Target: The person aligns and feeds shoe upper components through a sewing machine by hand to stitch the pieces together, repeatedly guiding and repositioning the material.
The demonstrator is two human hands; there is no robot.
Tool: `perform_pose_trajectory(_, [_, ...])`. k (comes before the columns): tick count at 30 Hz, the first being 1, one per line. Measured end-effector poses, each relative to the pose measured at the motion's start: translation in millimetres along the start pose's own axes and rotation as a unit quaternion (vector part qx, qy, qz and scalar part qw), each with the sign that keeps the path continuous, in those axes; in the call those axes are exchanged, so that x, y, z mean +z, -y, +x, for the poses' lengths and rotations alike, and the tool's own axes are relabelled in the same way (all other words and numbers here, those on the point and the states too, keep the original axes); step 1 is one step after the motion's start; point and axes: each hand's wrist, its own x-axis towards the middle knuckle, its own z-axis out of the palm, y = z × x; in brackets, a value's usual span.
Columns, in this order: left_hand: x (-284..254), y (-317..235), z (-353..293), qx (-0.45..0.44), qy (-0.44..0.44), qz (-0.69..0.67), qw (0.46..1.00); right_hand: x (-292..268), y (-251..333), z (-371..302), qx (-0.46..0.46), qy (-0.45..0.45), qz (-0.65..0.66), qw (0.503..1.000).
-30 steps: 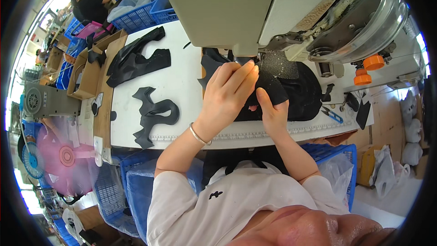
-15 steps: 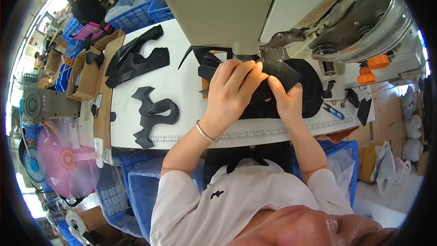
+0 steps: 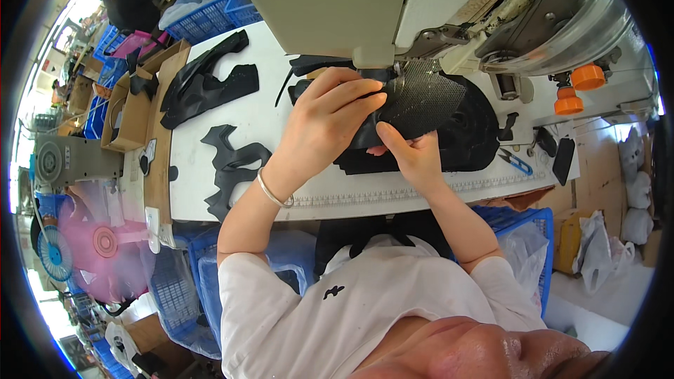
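Observation:
Beneath the sewing machine head, a black piece with a shiny mesh part is held by both hands. My left hand presses the left portion of it close to the needle area, fingers together. Pinching its near edge, my right hand has the thumb on top and the other fingers underneath. The needle itself is hidden behind the machine head and my fingers. Black padded pieces lie under and to the right of the mesh.
Cut black pieces and a curved black piece lie on the white table at left. Blue thread snips rest at right, by a ruler strip. A pink fan stands left; another person sits far left.
Both hands have shifted left, and the mesh piece has turned and spread out more to the right of my fingers. The right thumb has moved left along its near edge.

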Motion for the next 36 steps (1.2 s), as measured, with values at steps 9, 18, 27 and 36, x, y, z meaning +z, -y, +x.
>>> perform_pose_trajectory(9, [-2,-3,2,0.008,0.004,0.015,1.0,5,-11,1,-0.058,-0.006,0.01,0.998])
perform_pose_trajectory(18, [-4,-4,3,-0.013,0.004,0.003,1.0,10,-9,0,-0.057,-0.04,0.019,0.997])
perform_pose_trajectory(27, [4,-11,11,-0.041,-0.008,0.01,0.999,7,-4,-1,-0.063,-0.025,-0.125,0.99])
perform_pose_trajectory(36, [11,-25,17,-0.084,-0.029,0.043,0.995,-5,-8,-9,-0.068,-0.032,-0.221,0.972])
